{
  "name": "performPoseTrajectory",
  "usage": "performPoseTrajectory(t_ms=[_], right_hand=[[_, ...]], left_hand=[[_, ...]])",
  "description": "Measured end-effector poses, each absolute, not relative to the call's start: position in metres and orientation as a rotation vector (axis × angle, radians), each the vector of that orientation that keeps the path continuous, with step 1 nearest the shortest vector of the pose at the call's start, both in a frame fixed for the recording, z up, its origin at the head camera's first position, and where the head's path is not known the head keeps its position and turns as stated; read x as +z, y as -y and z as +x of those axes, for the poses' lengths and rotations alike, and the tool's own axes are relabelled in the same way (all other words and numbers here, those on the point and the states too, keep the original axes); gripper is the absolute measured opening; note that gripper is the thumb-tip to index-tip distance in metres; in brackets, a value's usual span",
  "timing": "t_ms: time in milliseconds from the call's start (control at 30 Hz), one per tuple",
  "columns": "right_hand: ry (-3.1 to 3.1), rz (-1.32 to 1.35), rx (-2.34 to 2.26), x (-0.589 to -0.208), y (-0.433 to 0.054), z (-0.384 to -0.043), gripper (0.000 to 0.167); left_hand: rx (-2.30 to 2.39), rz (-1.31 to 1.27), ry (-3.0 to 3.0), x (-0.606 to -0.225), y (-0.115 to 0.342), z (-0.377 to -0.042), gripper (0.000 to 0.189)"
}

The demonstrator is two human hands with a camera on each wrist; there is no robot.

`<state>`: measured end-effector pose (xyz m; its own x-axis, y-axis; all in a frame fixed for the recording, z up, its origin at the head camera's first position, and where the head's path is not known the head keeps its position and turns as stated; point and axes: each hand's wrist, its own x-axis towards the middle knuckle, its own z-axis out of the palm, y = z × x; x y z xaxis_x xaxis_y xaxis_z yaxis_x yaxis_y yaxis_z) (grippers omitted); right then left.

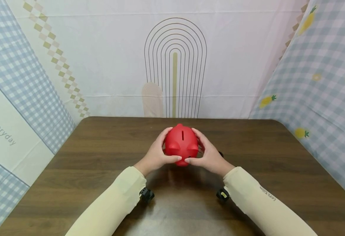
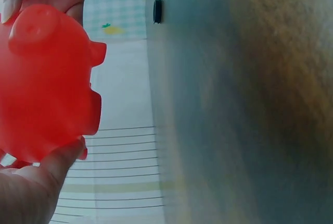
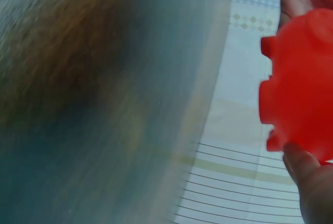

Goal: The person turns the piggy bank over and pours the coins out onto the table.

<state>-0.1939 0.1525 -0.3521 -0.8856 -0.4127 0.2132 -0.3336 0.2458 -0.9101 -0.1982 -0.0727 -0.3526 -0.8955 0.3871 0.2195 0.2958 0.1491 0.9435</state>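
Head view: a red piggy bank [image 1: 182,144] is gripped between the left hand [image 1: 156,155] and the right hand [image 1: 210,155], fingers curled round its sides, thumbs on the near side. Coin slot [image 1: 182,135] is turned up. Table [image 1: 101,147] is backed by patterned cloth [image 1: 113,59]. Left wrist view: piggy bank is held clear of the table, feet [image 2: 93,112] hanging free; a small black item [image 2: 157,11] is seen on the table. Right wrist view: piggy bank is cut off by the frame edge, held by both hands; table is blurred.
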Motion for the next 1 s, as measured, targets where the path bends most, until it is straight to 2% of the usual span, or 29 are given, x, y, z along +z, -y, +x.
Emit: performPoseTrajectory(t_ms=[267, 467, 567, 667, 867, 1000], right_hand=[[-2.645, -0.929, -1.672, -0.349, -0.153, -0.186, 0.101], [-2.511, -0.565, -1.573, -0.352, -0.150, -0.189, 0.083], [-2.475, -0.474, -1.514, -0.354, -0.149, -0.190, 0.081], [-2.551, -0.577, -1.523, -0.355, -0.149, -0.190, 0.087], [-2.730, -0.999, -1.620, -0.355, -0.152, -0.187, 0.095], [-2.625, -0.770, -1.618, -0.357, -0.148, -0.187, 0.085]], left_hand=[[1.844, 0.775, -2.404, -0.343, 0.074, -0.193, 0.098], [1.685, 0.472, -2.429, -0.346, 0.072, -0.196, 0.078], [1.676, 0.403, -2.407, -0.350, 0.072, -0.198, 0.073], [1.761, 0.486, -2.392, -0.351, 0.072, -0.196, 0.079], [1.811, 0.781, -2.509, -0.344, 0.072, -0.187, 0.092], [1.713, 0.587, -2.524, -0.342, 0.070, -0.187, 0.082]])
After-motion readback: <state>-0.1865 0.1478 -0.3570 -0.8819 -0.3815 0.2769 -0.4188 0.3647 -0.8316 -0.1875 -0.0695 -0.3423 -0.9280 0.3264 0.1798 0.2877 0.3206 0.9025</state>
